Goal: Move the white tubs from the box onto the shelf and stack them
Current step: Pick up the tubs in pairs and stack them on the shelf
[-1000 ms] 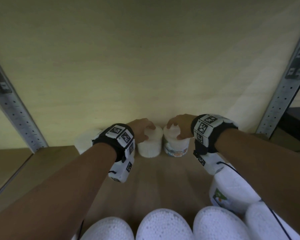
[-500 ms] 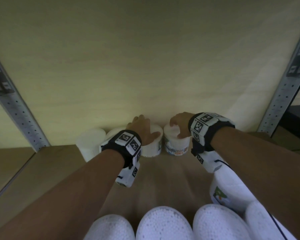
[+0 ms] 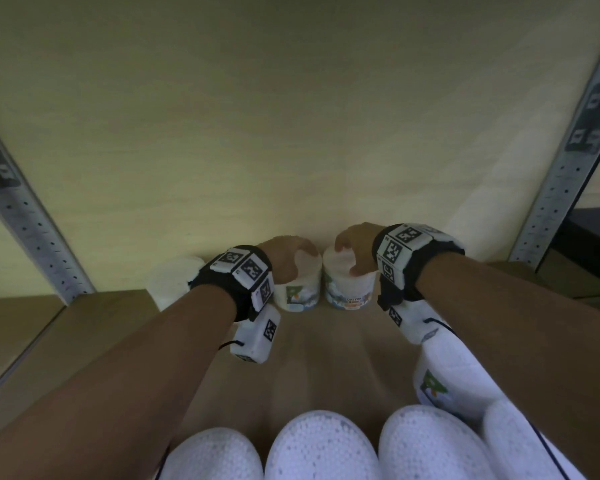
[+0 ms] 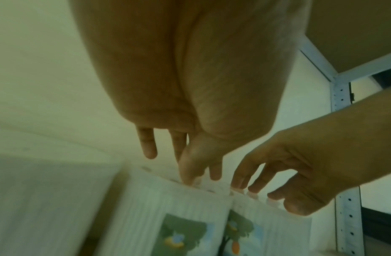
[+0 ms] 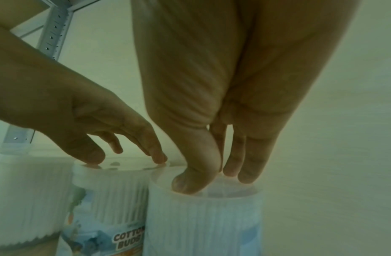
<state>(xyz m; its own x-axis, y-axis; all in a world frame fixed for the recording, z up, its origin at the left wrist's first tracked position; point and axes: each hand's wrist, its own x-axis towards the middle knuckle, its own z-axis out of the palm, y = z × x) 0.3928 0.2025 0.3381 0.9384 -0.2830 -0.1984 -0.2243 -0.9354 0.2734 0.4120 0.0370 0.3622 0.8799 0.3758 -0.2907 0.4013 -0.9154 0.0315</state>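
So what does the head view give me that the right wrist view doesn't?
Only the head view: the tubs waiting in the box in the foreground, both shelf uprights, and the bare shelf board.

Only the right wrist view: the right hand's thumb pressed on its tub's lid.

Both: the left hand and right hand, each on one of two cotton bud tubs standing side by side, and a third tub further left.

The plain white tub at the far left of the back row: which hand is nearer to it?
Left. The left hand rests on the tub next to the plain tub; the right hand is one tub further right.
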